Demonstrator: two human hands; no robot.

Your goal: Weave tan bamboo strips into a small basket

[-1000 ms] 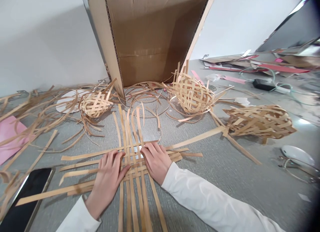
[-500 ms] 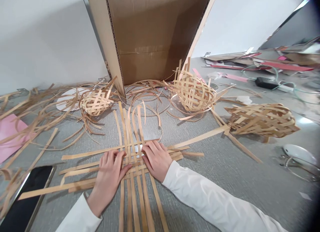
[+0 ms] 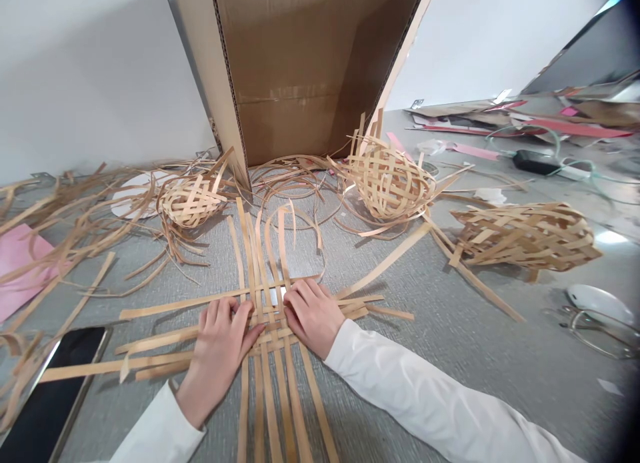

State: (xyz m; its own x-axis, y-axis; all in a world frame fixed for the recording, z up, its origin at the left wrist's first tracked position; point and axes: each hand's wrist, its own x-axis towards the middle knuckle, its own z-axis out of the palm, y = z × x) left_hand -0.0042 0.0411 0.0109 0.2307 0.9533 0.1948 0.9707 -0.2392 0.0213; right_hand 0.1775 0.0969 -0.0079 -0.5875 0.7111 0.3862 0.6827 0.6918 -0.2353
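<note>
A flat open weave of pale bamboo strips [image 3: 273, 340] lies on the grey surface, with long loose ends fanning out on every side. On its left edge rests my left hand [image 3: 219, 350], fingers bent over the sideways strips and thumb pressed on the weave. My right hand [image 3: 314, 316] grips the right edge, its fingers curled down onto the strips, so the fingertips are partly hidden. A long strip [image 3: 385, 260] runs from beside the right hand up to the right. Toward the far side, a few upright strip ends curl over.
A cardboard box [image 3: 310, 103] stands behind. Woven pieces lie at left [image 3: 193, 202], at centre right [image 3: 390, 180] and at far right [image 3: 530, 236]. Loose strips [image 3: 85, 236], a phone [image 3: 55, 396], pink paper [image 3: 23, 270], a white mouse [image 3: 597, 303] and glasses [image 3: 600, 333] surround the weave.
The long strip at right has swung upward, its far end away from the far-right woven piece. Strip ends at left have shifted slightly. Both hands keep nearly the same place.
</note>
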